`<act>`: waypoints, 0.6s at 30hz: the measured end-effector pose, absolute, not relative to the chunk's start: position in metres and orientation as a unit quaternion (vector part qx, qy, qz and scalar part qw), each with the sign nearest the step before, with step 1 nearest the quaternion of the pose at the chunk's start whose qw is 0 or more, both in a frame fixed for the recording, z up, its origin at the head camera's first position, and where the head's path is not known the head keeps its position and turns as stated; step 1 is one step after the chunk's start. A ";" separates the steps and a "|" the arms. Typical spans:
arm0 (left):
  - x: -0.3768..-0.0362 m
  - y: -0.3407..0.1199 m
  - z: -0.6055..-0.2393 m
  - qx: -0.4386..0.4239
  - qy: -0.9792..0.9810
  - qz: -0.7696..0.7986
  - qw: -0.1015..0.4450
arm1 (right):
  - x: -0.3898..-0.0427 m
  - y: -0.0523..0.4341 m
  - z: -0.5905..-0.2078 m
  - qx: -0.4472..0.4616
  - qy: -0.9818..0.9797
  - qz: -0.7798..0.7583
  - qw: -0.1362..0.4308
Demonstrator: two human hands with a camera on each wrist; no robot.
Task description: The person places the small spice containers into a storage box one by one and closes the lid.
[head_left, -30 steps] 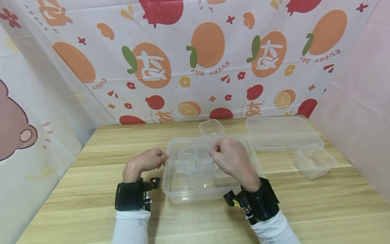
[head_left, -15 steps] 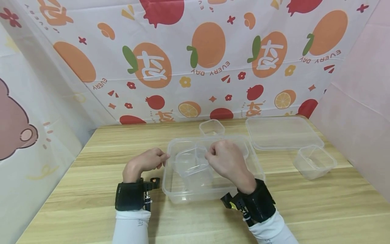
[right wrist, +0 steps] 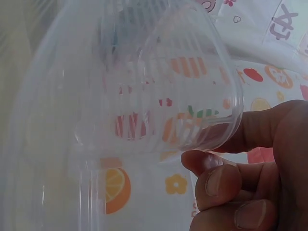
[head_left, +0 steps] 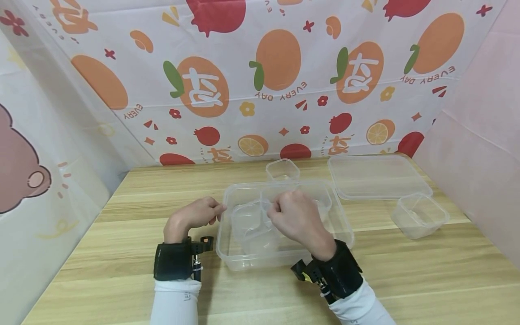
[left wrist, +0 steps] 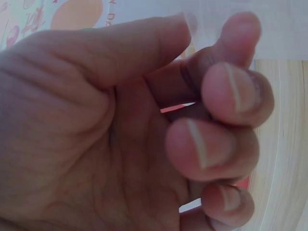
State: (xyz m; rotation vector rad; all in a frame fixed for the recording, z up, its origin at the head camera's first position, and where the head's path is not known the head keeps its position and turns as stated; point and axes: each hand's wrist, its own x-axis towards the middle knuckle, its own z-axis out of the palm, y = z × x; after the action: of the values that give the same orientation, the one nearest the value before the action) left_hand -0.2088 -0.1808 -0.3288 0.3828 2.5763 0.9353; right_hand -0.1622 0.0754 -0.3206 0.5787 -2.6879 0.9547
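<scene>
A large clear plastic box stands mid-table. My right hand reaches into it from above and pinches the rim of a small clear tub, held tilted inside the box. In the right wrist view the tub sits between the thumb and curled fingers of my right hand. My left hand rests on the table against the box's left rim. Its fingers are curled in a fist, and the left wrist view shows this hand holding nothing.
A small clear tub stands just behind the box, and another to the right. A flat clear lid lies at the back right. Printed cloth walls close in the wooden table on the left, back and right.
My right hand has shifted left and slightly down, carrying the small tub toward the left half of the large box. The left hand has stayed put.
</scene>
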 end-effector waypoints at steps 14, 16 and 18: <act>-0.208 -0.181 -0.328 0.135 0.919 0.323 0.183 | -0.160 0.069 -0.325 0.222 -0.917 0.320 0.090; -0.208 -0.181 -0.327 0.135 0.919 0.323 0.182 | -0.160 0.068 -0.326 0.231 -0.916 0.315 0.091; -0.207 -0.181 -0.327 0.135 0.919 0.323 0.181 | -0.160 0.067 -0.326 0.239 -0.916 0.309 0.092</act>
State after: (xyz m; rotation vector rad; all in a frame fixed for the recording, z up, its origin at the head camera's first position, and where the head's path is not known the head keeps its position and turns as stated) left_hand -0.2073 -0.1809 -0.3272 0.3825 2.5961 0.9115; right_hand -0.1602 0.0673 -0.3265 0.7099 -2.7214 0.9166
